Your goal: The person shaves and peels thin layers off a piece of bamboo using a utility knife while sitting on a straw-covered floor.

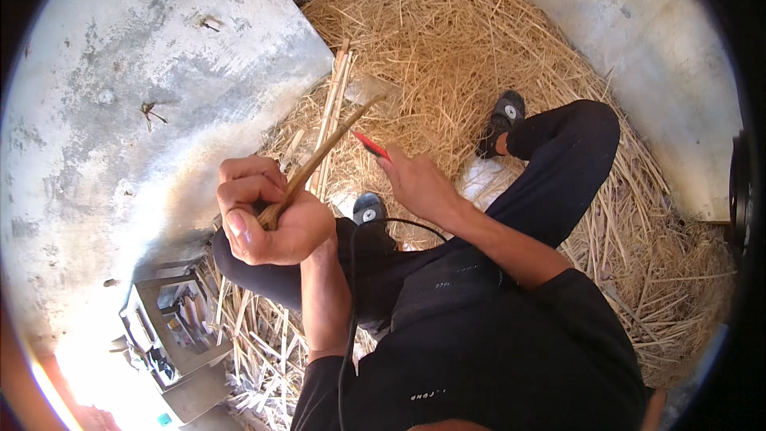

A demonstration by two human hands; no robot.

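My left hand [275,214] is raised in front of me at the left, its fingers wrapped round the thick end of a curved brown wooden stick [325,148]. The stick tapers as it slants up and away to the right. In my right hand [421,185] is a slim red-and-black tool [369,144], gripped with its red end towards the stick. That end looks close to the stick's thin part; whether they touch I cannot tell. My fingers hide the rest of the tool, so its kind is unclear.
A big heap of straw [431,40] covers the floor ahead and to the right. Long split sticks [331,100] lean beside the left wall [159,56]. A cluttered wooden box [179,367] stands at lower left. A black cable [353,295] hangs over my lap, above my slippered feet [511,112].
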